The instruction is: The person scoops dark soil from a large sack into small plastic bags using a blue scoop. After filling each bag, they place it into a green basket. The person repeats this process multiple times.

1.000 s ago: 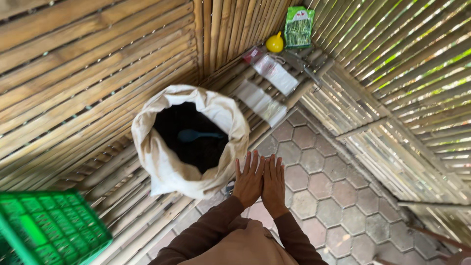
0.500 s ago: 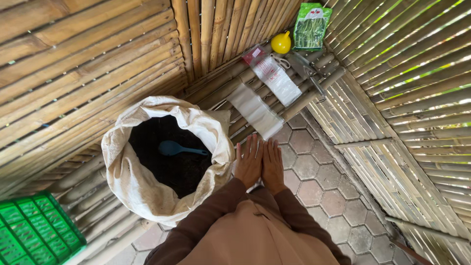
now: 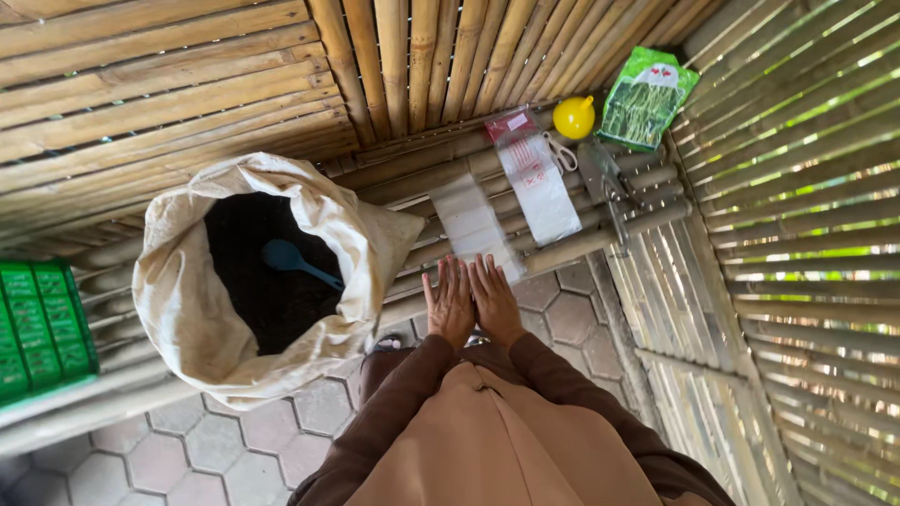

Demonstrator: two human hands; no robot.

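Over the bamboo bench [image 3: 525,245] edge I see both hands side by side, palms down, fingers straight & together, holding nothing; left hand [image 3: 451,303] touches right hand [image 3: 494,300] along the thumbs; fingertips just reach a white flat packet [image 3: 473,223] on the bench; next to it a clear bag w/ red top [image 3: 536,180]; open sack [image 3: 262,272] of dark soil w/ blue scoop [image 3: 292,260] sits to the left; yellow funnel [image 3: 573,117] & green seed packet [image 3: 647,97] further back.

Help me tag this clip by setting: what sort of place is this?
Probably a bamboo garden or potting shed. The walls are split bamboo, a white sack of dark soil holds a blue scoop, and a green seed packet lies on the bamboo bench beyond the empty left hand and right hand.
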